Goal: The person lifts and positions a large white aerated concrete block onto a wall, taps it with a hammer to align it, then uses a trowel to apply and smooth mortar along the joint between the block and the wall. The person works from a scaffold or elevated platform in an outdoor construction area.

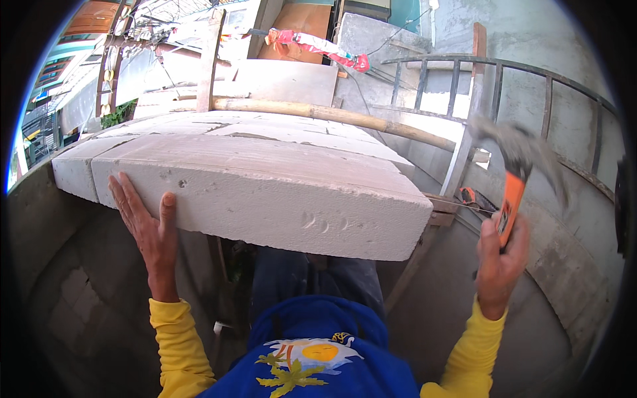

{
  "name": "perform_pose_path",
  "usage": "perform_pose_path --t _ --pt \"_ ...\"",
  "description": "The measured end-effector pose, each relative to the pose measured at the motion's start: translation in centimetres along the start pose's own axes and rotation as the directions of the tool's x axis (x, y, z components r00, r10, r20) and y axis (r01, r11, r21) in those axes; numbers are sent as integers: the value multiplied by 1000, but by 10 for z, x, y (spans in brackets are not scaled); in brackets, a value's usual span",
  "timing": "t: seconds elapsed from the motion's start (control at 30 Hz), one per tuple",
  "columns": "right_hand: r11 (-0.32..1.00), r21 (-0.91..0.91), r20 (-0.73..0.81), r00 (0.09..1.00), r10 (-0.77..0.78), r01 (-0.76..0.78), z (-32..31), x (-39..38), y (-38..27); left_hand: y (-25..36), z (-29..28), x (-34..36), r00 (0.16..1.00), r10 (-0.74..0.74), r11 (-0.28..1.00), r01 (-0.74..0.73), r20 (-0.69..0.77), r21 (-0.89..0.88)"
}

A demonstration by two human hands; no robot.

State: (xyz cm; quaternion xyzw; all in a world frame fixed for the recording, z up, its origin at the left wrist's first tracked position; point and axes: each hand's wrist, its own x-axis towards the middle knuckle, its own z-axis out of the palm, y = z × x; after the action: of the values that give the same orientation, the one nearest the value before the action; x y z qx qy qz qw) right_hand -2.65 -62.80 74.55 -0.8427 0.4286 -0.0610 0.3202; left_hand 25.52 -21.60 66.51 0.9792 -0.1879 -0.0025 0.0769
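In front of me lies a long white lightweight concrete block (265, 199), with curved dents on its near face toward the right end. My left hand (149, 225) rests flat against that face near the left end, fingers spread and the thumb apart. A narrow joint separates it from another white block (74, 178) at the left. My right hand (503, 262) grips a claw hammer (511, 199) by its orange and black handle. The hammer is raised to the right of the block, apart from it, its grey head blurred by motion.
More white blocks (252, 126) lie behind the near one. A bamboo pole (332, 114) crosses beyond them beside a wooden post (211, 60). At the right stand a metal ladder-like frame (497, 93) and an upright timber (464, 159). A thin string runs near the block's right end.
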Motion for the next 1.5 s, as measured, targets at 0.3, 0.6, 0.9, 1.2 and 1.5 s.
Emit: perform_pose_path --t 0.3,0.6,0.9,1.2,1.5 --pt "968 251 -35 999 -12 20 47 -119 65 76 -3 -17 846 529 847 -519 75 -120" --pt "901 247 27 927 -373 356 54 -120 52 79 4 -16 820 569 823 -568 68 -35" --pt "884 211 103 890 -444 416 63 -103 47 79 3 -17 822 565 825 -566 67 -10" --pt "882 179 85 886 -456 436 69 -101 50 82 1 -19 833 550 835 -549 61 -34" --pt "952 204 170 949 -264 229 82 -126 57 78 -12 -13 875 463 885 -445 141 -139"
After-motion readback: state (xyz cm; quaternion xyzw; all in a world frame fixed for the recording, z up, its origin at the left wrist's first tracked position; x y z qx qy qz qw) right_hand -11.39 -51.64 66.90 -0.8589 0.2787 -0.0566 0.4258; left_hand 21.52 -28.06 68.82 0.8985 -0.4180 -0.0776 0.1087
